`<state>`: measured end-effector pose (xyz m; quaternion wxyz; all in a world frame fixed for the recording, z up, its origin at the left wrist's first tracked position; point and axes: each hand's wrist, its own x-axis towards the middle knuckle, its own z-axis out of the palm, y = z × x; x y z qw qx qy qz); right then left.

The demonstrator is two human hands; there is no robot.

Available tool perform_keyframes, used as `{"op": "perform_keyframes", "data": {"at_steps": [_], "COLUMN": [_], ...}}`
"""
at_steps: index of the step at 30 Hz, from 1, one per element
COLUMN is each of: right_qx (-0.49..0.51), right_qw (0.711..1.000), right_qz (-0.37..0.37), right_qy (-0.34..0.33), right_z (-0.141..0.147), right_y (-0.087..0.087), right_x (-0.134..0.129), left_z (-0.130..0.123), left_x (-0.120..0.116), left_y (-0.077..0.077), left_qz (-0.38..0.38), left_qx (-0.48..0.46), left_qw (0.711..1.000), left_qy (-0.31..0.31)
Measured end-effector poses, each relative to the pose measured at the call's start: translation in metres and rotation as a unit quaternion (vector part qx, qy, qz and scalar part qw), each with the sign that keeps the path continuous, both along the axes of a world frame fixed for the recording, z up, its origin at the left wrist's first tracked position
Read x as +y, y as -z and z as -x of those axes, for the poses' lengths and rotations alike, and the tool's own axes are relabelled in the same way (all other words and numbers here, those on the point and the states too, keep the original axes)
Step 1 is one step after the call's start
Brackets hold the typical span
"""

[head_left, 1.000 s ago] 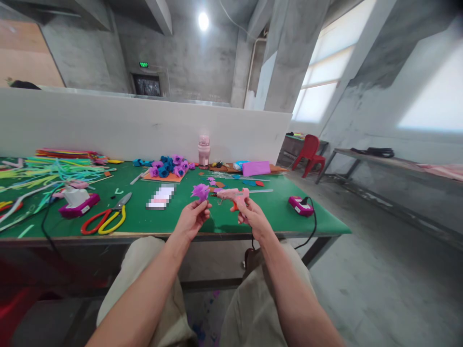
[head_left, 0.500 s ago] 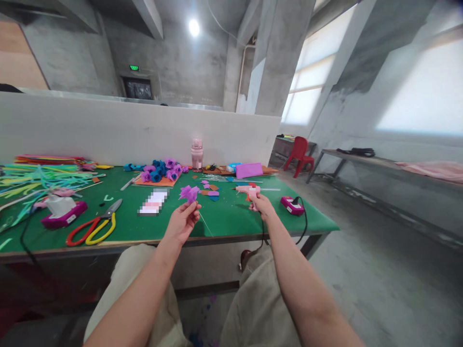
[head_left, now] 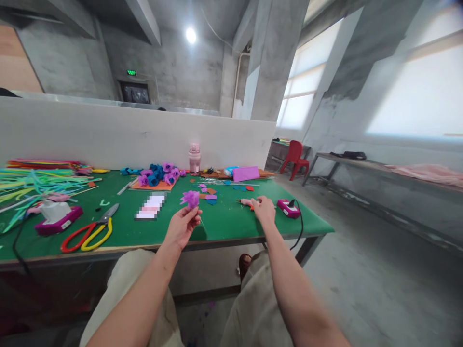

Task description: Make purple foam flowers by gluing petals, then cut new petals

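My left hand (head_left: 184, 225) pinches a purple crepe-paper flower (head_left: 190, 198) from below and holds it up over the front of the table. A thin strand hangs beneath it. On the right, my right hand (head_left: 264, 211) is closed over the rear of a pink glue gun (head_left: 246, 201), which lies low at the tabletop with its nozzle pointing left. The hand hides the gun's handle. Between and beyond the hands lie cut paper pieces (head_left: 211, 197) in purple, brown and blue.
Scissors (head_left: 104, 220) with red and yellow handles lie front left, near a purple power strip (head_left: 60, 220). Another power strip (head_left: 288, 208) sits right of my right hand. Finished flowers (head_left: 155, 174), a pink bottle (head_left: 194, 159) and colourful pipe cleaners (head_left: 43, 185) line the back and left.
My right hand has lowered the glue gun to the tabletop, and its grip has shifted over the gun. The flower in my left hand has turned slightly.
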<state>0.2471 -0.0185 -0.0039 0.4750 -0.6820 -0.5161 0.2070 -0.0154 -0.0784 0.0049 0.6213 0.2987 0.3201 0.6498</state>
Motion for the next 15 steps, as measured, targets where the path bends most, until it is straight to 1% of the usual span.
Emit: {"op": "perform_keyframes", "data": {"at_steps": [2,4,5,6,7,8,10,13,15], "right_qx": [0.027,0.059,0.085,0.152,0.207,0.242,0.287,0.326,0.355], "right_qw": [0.997,0.988,0.98,0.958,0.936,0.923,0.905,0.89,0.878], "right_qz": [-0.036,-0.051,-0.052,-0.051,-0.051,-0.056,-0.07,-0.073,-0.07], "right_qy": [-0.066,-0.131,-0.174,-0.239,-0.28,-0.295,-0.306,-0.31,-0.312], "right_z": [0.027,0.059,0.074,0.088,0.1,0.109,0.122,0.13,0.133], "right_y": [0.001,0.004,0.005,0.004,0.003,0.001,-0.006,-0.013,-0.013], "right_x": [-0.017,-0.036,-0.044,-0.051,-0.058,-0.063,-0.069,-0.071,-0.069], "left_z": [-0.002,-0.004,-0.004,-0.005,-0.005,-0.005,-0.004,-0.004,-0.005], "left_x": [-0.001,-0.002,-0.003,-0.003,-0.004,-0.004,-0.004,-0.005,-0.006], "left_y": [0.001,0.003,0.004,0.004,0.005,0.005,0.005,0.002,0.001], "left_qz": [-0.006,-0.013,-0.019,-0.027,-0.038,-0.049,-0.067,-0.079,-0.081], "left_qx": [0.02,0.041,0.053,0.066,0.079,0.092,0.111,0.12,0.119], "left_qw": [1.0,0.999,0.998,0.997,0.996,0.994,0.99,0.988,0.989], "left_qy": [0.003,0.0,-0.005,-0.013,-0.022,-0.032,-0.047,-0.051,-0.044]}}
